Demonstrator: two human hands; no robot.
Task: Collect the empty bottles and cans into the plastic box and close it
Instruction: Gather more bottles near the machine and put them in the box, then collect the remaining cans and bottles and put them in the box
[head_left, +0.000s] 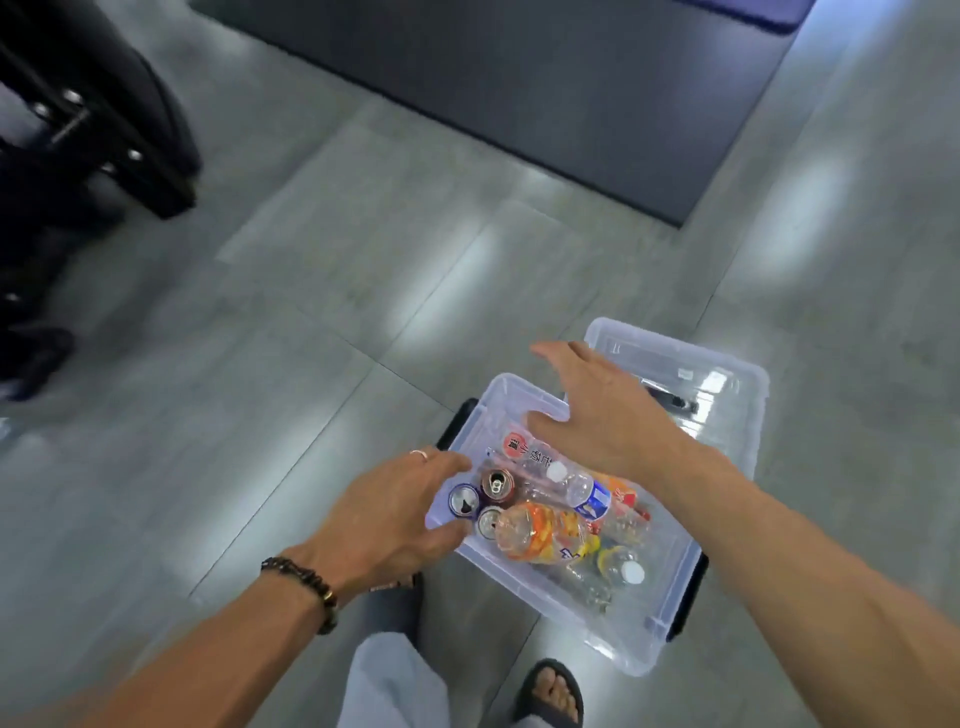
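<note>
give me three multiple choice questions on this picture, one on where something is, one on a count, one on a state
1. Where does the lid lie?
A. on the floor behind the plastic box
B. closed on the box
C. in the left hand

2. How many upright cans show their tops in the box?
A. one
B. three
C. six

3. How is the right hand?
A. gripping a bottle
B. open, fingers spread over the box
C. out of view

Answers: 1 A, the clear lid rests on the tiles just beyond the box. 2 B, three round tops cluster by the left hand. 3 B, its fingers are straight and hold nothing.
</note>
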